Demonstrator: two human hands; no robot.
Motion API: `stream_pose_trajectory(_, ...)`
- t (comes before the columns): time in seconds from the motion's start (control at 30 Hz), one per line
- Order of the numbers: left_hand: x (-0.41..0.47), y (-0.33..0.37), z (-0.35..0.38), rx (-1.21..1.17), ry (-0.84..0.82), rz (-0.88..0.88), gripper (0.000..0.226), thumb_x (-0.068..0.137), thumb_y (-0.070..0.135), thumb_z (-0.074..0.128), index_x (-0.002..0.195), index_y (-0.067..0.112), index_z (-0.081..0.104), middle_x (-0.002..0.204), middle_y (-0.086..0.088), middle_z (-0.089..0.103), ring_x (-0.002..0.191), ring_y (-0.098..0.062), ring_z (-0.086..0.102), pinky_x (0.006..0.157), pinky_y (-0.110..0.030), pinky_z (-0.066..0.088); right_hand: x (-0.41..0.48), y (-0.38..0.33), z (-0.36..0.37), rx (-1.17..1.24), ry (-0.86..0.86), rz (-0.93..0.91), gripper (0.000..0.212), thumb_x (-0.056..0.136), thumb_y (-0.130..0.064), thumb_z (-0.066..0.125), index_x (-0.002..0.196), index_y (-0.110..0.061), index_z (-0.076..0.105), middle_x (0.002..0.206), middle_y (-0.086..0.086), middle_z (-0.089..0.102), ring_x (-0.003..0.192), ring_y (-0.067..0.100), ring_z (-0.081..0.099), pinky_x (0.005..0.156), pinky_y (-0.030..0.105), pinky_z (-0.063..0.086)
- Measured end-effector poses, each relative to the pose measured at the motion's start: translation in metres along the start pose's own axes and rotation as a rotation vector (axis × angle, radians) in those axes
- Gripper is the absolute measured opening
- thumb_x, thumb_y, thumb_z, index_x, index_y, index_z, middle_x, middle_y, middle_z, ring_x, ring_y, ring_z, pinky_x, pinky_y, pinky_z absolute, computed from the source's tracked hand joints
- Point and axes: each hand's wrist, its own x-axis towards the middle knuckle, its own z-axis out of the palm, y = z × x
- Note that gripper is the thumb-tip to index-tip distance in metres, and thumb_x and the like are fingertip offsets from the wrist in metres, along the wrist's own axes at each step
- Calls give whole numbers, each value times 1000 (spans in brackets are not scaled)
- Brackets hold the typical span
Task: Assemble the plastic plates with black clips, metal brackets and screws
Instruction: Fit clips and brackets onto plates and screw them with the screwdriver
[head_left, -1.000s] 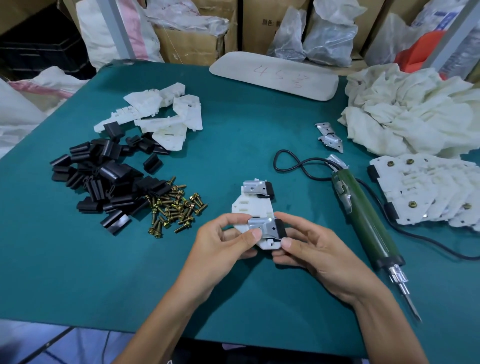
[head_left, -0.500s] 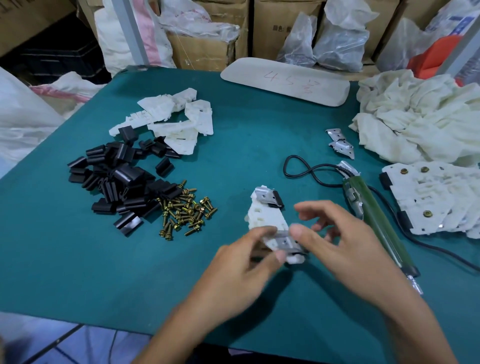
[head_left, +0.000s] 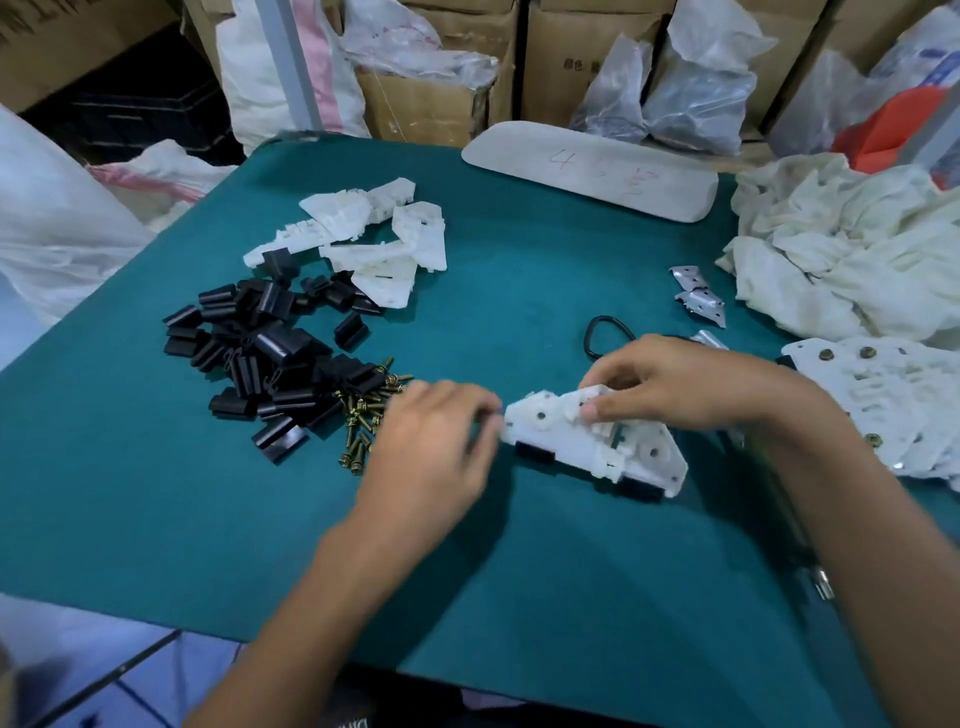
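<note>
The right hand (head_left: 691, 387) has its grip pinched on the white plate (head_left: 571, 441); the left hand (head_left: 431, 452) is too blurred to tell. Keep the plate flat, holes up, while fetching a screw (head_left: 358, 415).

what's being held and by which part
Right hand pinches the white plate by its upper edge; whether the blurred left hand holds anything cannot be told.
</note>
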Motion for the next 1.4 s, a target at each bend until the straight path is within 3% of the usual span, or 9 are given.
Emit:
stream_pose_trajectory(0.1,24,-32,-4,279,-153,-204,22,101,29,52,110,18,69,105,-4,68,99,-28,53,94,-41,41,21,10,2,43,12,17,9,93,-38,73,97,-31,77,91,-13,76,91,6,68,82,25,51)
stream_pose_trajectory(0.2,34,-44,0,386,-256,-190,28,103,36,47,102,21,70,99,-2,66,93,-23,49,92,-37,41,39,11,5,-40,105,85,20,91,-36,74,109,-29,74,101,-17,71,101,8,63,83,25,45)
stream_pose_trajectory(0.3,42,-43,-1,233,-216,-200,18,98,31,60,109,22,72,90,1,72,92,-26,51,84,-37,41,47,3,15,1,255,29,29,95,-34,70,123,-27,68,118,-11,68,105,6,56,89,24,39)
stream_pose_trajectory(0.47,44,-34,-5,55,-188,-253,20,97,30,65,116,26,70,94,7,71,95,-21,53,75,-33,37,52,-29,45,249,341,-127,17,96,-27,67,112,-27,73,109,-7,76,102,8,68,97,32,53)
stream_pose_trajectory(0.7,35,-6,-9,-267,30,-154,15,94,24,68,107,32,68,90,15,70,85,-8,65,79,-32,52,47,-46,58,1050,289,-114,21,93,-11,74,111,-5,66,86,9,76,79,16,73,74,27,61)
stream_pose_trajectory(0.87,35,8,0,-573,-18,-151,24,88,20,77,101,39,70,88,19,71,82,-1,70,76,-15,53,28,-30,48,1082,285,-115,9,90,0,72,99,-2,72,91,17,75,80,20,72,82,31,63)
stream_pose_trajectory(0.97,42,8,8,-715,-27,-214,33,85,14,79,97,43,69,90,20,70,86,-3,70,79,-14,53,11,-8,42,1092,560,-52,8,89,2,74,92,-5,72,74,6,71,65,14,68,70,24,61)
stream_pose_trajectory(1.07,48,6,20,-732,-46,-253,33,85,8,78,94,38,68,86,19,71,82,-4,70,76,-17,53,-10,16,47,1000,706,6,8,86,1,77,89,-6,75,74,7,73,66,14,68,73,25,62)
stream_pose_trajectory(1.4,45,3,42,-533,-57,-73,28,88,5,74,94,31,69,91,17,70,92,2,68,83,-11,52,-41,47,72,613,689,142,25,90,-5,72,92,-29,78,82,-10,78,85,13,74,86,27,55)
